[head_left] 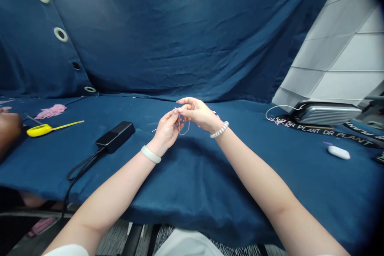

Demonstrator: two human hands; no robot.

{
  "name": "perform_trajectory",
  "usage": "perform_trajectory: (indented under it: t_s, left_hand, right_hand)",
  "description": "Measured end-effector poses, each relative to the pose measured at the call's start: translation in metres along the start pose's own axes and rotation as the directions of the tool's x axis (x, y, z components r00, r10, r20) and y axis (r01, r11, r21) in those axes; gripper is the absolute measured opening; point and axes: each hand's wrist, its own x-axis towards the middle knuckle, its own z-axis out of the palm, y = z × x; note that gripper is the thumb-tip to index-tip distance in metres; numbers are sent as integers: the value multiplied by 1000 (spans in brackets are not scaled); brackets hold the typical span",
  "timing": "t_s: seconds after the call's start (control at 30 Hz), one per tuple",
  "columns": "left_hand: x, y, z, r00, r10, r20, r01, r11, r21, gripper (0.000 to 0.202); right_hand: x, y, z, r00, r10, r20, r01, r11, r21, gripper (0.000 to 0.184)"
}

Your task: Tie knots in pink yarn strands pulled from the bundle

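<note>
The left hand and right hand are nearly closed, pinching a pink yarn strand between their fingertips. They are holding it up off the blue-covered bench, apparently to keep the loop free for close work.

- Left hand: a smooth, flat white band circles the wrist, with no marking visible
- Right hand: a white bracelet sits on the wrist, ridged all round; too small to tell whether coiled or beaded
- Forearms: bare, running up to a white sleeve at the lower edge of the view
- Lap area: a white garment, with black-and-white zebra-patterned fabric just beside it; cannot tell whether that fabric is worn
</note>
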Motion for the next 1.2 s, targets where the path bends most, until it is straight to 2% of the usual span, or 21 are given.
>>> perform_trajectory:
  t_s: [0.2, 0.33, 0.47, 0.53, 0.6, 0.67, 0.7, 0.77, 0.87, 0.93, 0.97, 1.0, 1.07, 1.13, 1.2]
  left_hand:
    - [-1, -2, 1, 996, -33, 87, 40, 996, -76, 19]
    - [-4, -1, 4, 992, -51, 113, 57, 997, -56, 15]
    - [-6, 1, 6, 992, -44, 115, 45, 999, -6, 16]
    - [-5, 2, 5, 995, -21, 94, 20, 1000, 9, 16]
    - [-3, 3, 3, 999, 19, 35, -20, 999, 26, 17]
    - [0, 5, -1, 998, 57, -39, -55, 996, 63, 17]
    - [2, 6, -3, 995, 70, -69, -64, 994, 86, 17]
    - [5, 8, -5, 992, 81, -97, -69, 990, 119, 18]
    - [7, 11, -4, 992, 94, -88, -84, 991, 108, 20]
    - [7, 13, -1, 992, 103, -72, -98, 993, 64, 20]
    - [6, 14, 0, 993, 100, -63, -97, 994, 43, 19]
    - [6, 15, 2, 994, 94, -49, -93, 995, 26, 18]
    - [3, 14, 4, 997, 79, -5, -78, 997, 23, 17]
    - [0, 13, 6, 996, 70, 46, -73, 996, 48, 18]
    - [-3, 13, 8, 994, 72, 84, -78, 994, 72, 20]
  right_hand:
    - [1, 7, -3, 997, 64, 51, -69, 991, 115, 47]
    - [0, 2, -4, 991, 124, 47, -128, 987, 93, 46]
    - [1, 3, -5, 994, 101, 50, -103, 994, 34, 43]
    - [2, 9, -3, 997, 72, 10, -72, 996, -47, 42]
    - [4, 16, 1, 995, 14, -98, -35, 976, -213, 40]
    - [5, 23, 4, 970, -115, -213, 12, 901, -433, 37]
    - [6, 26, 4, 955, -182, -233, 34, 851, -524, 35]
    - [7, 29, 3, 952, -238, -193, 72, 786, -614, 33]
    - [7, 28, -5, 992, -116, -42, 68, 800, -596, 32]
    - [7, 23, -12, 997, -23, 72, 60, 818, -572, 29]
    - [7, 19, -15, 994, -14, 105, 71, 827, -557, 27]
    - [7, 15, -17, 992, -40, 116, 96, 838, -537, 25]
    - [6, 8, -18, 983, -165, 83, 185, 852, -489, 25]
    - [5, 2, -14, 955, -291, 48, 280, 842, -461, 25]
    - [3, -1, -8, 929, -367, 56, 350, 815, -462, 20]
